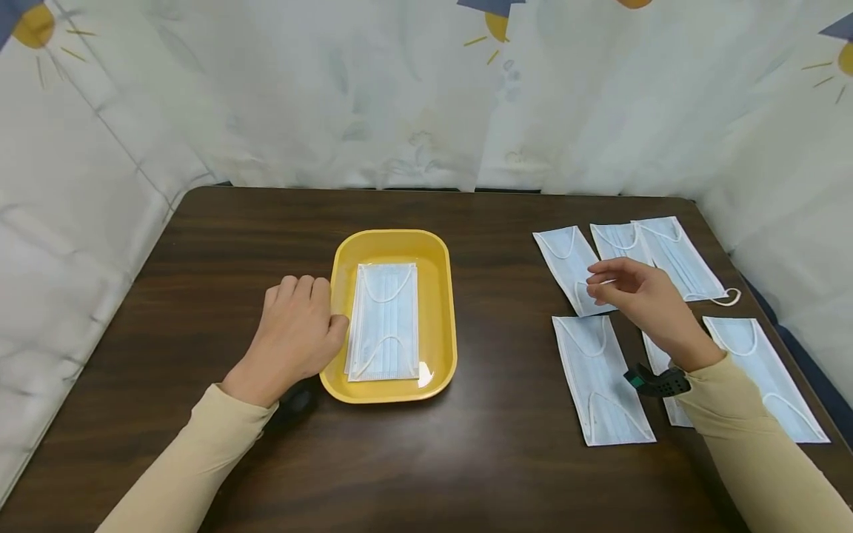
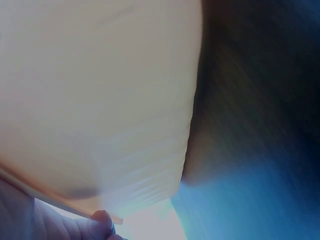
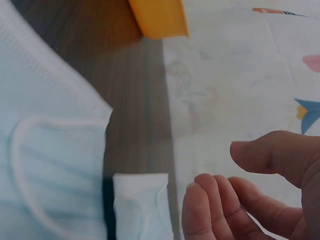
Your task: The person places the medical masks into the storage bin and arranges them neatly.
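Note:
My left hand (image 1: pixel 298 326) grips the left rim of a yellow tray (image 1: pixel 436 318), its thumb over the edge. In the left wrist view, fingers (image 2: pixel 102 220) curl at the rim of the tray wall (image 2: pixel 110 100). Inside the tray lies a small stack of light blue face masks (image 1: pixel 389 322) with white ear loops. Above the masks at the right, my right hand (image 1: pixel 640 296) hovers with relaxed fingers, nearest to a tilted mask (image 1: pixel 563 259). In the right wrist view, thumb and fingers stand apart with nothing between them, beside a mask (image 3: pixel 60 150).
More masks lie on the right of the dark wooden table (image 1: pixel 500 444): a nearer one (image 1: pixel 600 385), a far right one (image 1: pixel 683 255) and one at the right edge (image 1: pixel 766 370). My right forearm partly covers another. A white patterned curtain (image 1: pixel 400 96) hangs around the table.

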`<action>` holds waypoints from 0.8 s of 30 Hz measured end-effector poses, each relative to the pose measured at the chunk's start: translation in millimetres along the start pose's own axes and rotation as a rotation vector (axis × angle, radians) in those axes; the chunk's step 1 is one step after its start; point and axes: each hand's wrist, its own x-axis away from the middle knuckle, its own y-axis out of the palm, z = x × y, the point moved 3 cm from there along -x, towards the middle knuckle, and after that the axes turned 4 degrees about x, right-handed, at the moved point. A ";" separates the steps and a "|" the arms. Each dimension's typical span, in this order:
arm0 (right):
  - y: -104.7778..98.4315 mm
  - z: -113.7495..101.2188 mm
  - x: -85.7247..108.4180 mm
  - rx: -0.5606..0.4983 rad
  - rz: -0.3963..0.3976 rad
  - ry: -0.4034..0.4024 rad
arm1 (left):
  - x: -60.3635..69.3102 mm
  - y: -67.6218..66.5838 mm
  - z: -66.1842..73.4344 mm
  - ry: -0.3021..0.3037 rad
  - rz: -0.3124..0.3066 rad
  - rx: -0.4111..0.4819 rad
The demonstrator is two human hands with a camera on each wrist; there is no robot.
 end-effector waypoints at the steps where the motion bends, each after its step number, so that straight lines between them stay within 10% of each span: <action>1: 0.3 3.4 1.0 0.007 -0.005 0.015 | 0.2 -0.1 -0.7 0.002 0.001 0.003; 24: -6.2 31.0 23.5 0.195 -0.100 -0.018 | 0.6 1.0 8.1 0.032 0.011 -0.010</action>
